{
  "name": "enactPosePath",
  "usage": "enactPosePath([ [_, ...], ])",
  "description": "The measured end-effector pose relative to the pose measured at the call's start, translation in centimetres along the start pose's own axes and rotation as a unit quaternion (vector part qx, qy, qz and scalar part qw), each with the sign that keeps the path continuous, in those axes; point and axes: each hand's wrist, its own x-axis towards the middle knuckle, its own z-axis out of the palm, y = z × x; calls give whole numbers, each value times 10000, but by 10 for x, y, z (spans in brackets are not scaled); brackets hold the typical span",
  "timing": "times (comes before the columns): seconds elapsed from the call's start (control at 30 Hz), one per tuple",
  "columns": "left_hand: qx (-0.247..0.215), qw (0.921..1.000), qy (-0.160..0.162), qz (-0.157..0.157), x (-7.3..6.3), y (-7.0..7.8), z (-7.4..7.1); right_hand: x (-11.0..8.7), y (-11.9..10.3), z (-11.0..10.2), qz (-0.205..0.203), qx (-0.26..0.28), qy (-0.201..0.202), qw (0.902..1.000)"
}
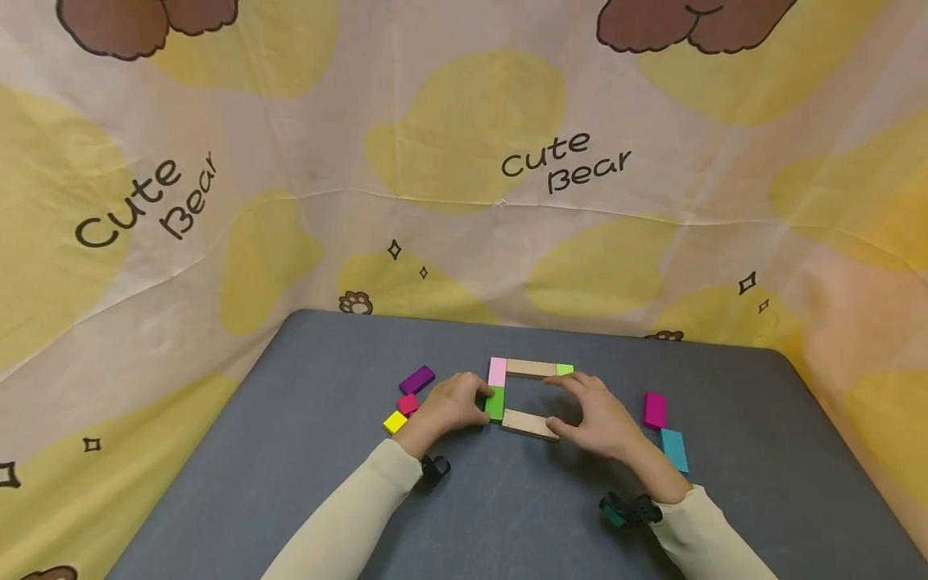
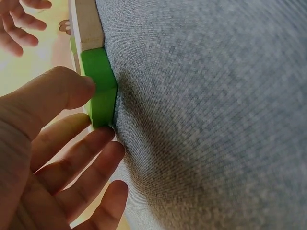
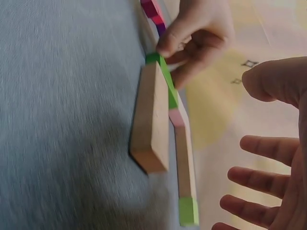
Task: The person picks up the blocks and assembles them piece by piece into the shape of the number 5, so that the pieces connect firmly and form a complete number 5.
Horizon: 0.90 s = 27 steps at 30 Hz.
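On the grey tabletop, a green block (image 1: 495,404) lies between the thumb and fingers of my left hand (image 1: 455,401). In the left wrist view the thumb presses the near part of this green block (image 2: 101,81), and fingertips touch its side. A pink block (image 1: 497,371) continues the line behind it. From the pink block a plain wooden block (image 1: 532,368) runs right to a light green block (image 1: 565,369). A second wooden block (image 1: 528,423) extends right from the green one. Over its right end, my right hand (image 1: 598,415) hovers with fingers spread, holding nothing.
Left of the row lie a purple block (image 1: 417,379), a red block (image 1: 408,403) and a yellow block (image 1: 395,421). To the right are a magenta block (image 1: 655,410) and a blue block (image 1: 673,449). A patterned curtain (image 1: 464,161) hangs behind the table.
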Motion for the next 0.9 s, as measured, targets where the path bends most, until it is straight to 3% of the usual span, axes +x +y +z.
enactPosePath([
  [0.43, -33, 10000, -24, -22, -1, 1, -1, -13, 31, -22, 235, -84, 103, 9996],
  [0.9, -15, 10000, -9, 9, -2, 1, -1, -30, 62, -39, 702, -243, -64, 9972],
])
